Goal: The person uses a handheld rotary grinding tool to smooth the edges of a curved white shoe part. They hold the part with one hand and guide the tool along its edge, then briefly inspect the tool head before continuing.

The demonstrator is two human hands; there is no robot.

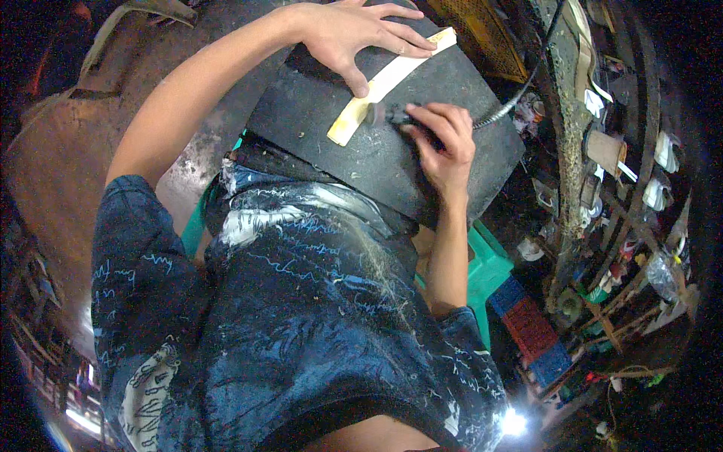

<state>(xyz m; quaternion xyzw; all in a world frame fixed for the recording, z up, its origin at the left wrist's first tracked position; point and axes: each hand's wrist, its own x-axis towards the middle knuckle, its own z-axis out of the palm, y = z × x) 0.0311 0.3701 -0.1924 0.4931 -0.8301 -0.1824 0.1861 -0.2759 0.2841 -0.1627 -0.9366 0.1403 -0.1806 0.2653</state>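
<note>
Pale curved strip [393, 74] lay aslant on the black board [301, 113], beneath one hand and beside the other.
Leftmost, the left hand [350, 36] was spread wide, thumb and fingertips resting on the strip. Just right of the strip's lower part was a dark handheld tool [395, 114], its tip blurred; whether the two touched could not be told. The right hand [446, 139] was wrapped around the tool, and beyond it a cable [520, 98] ran up to the right.
</note>
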